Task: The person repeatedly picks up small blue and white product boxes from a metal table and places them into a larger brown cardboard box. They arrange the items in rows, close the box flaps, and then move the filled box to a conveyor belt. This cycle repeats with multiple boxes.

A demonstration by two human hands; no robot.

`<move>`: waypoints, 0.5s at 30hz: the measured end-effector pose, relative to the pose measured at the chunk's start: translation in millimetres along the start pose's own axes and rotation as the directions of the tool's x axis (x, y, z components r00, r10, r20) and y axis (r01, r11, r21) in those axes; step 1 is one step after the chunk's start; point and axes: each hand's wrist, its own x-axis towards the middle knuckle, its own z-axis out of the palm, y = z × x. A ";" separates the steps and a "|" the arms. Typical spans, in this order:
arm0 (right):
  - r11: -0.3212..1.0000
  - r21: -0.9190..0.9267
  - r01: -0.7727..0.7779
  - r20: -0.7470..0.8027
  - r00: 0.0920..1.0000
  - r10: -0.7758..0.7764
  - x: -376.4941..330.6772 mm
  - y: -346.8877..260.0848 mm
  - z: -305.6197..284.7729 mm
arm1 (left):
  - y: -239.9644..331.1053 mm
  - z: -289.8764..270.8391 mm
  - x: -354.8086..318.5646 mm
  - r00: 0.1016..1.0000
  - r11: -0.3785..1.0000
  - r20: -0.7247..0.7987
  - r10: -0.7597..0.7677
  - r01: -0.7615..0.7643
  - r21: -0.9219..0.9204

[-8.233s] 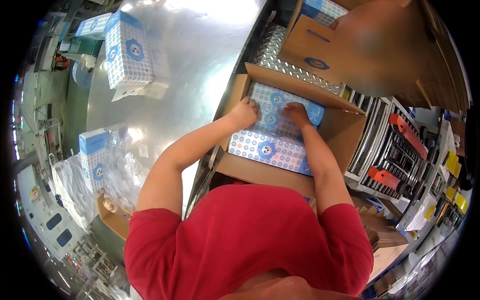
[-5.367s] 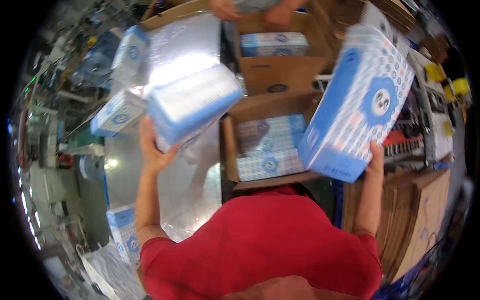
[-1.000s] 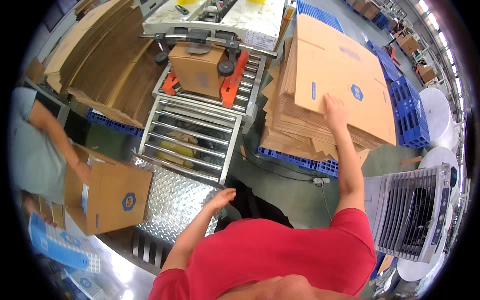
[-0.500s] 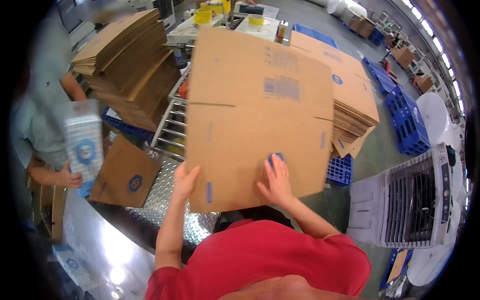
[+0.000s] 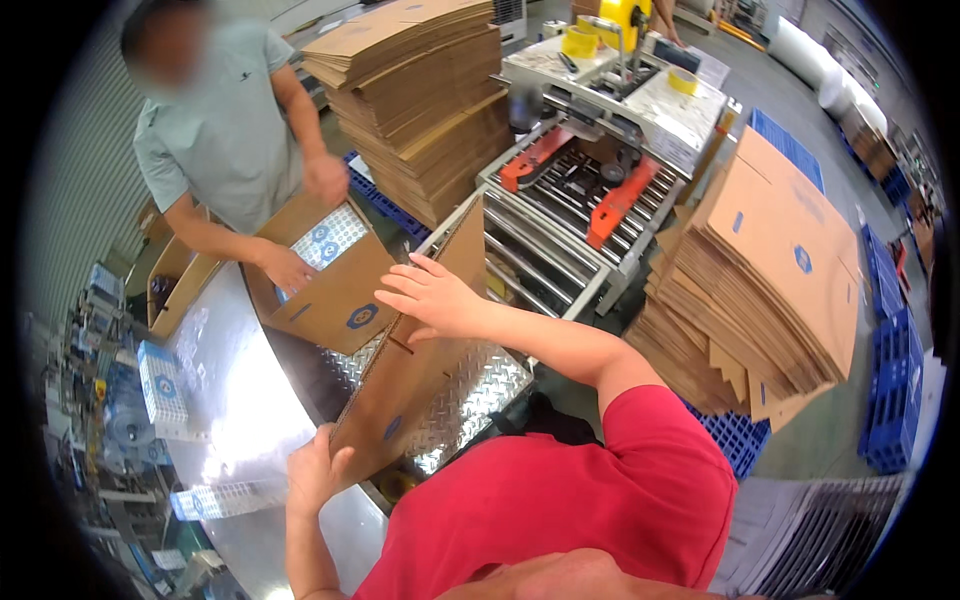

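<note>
A brown flattened carton point(image 5: 400, 390) stands tilted on edge in front of me, above a metal tread plate point(image 5: 495, 385). My left hand point(image 5: 314, 466) grips its near lower corner, with the thumb against the board and the fingertips partly hidden. My right hand point(image 5: 440, 300) lies at its upper edge, fingers stretched out and spread. Just beyond it stands an open carton point(image 5: 350, 305) holding white and blue patterned packs point(image 5: 335, 235). A co-worker's hand point(image 5: 287, 268) reaches to those packs, and their other hand is blurred above the carton's far edge.
A shiny metal table point(image 5: 240, 390) curves along my left, with several packs at its edge. Flat carton stacks stand behind at left point(image 5: 420, 110) and on a pallet at right point(image 5: 770, 270). A roller conveyor point(image 5: 540, 270) leads to a taping machine point(image 5: 670, 115).
My view has swung left. The carton has turned from facing me broadside to edge-on, and my right hand has moved to its upper edge. The co-worker's pack has gone into the open carton.
</note>
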 end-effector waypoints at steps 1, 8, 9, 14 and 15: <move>1.000 0.020 0.024 0.014 1.000 -0.025 -1.0 6.8 1.6 | 0.4 1.4 3.9 0.999 0.991 -0.050 0.017 -0.024 -0.135; 0.893 0.339 0.296 -0.085 0.955 -0.285 -34.4 24.5 1.1 | -34.9 5.6 12.8 0.967 0.913 -0.172 -0.189 0.109 -0.393; 0.870 0.407 0.279 -0.060 0.958 -0.279 -35.3 29.2 -1.5 | -19.4 2.5 14.3 0.930 0.914 -0.178 -0.321 0.255 -0.316; 0.613 0.687 0.389 -0.113 0.891 -0.439 -11.9 16.9 -16.2 | -69.6 -17.6 -26.6 0.810 0.843 -0.271 -0.521 0.537 -0.016; 0.487 0.776 0.402 -0.105 0.843 -0.528 -3.7 6.5 -9.7 | -71.6 -30.5 -19.4 0.759 0.825 -0.364 -0.540 0.562 -0.050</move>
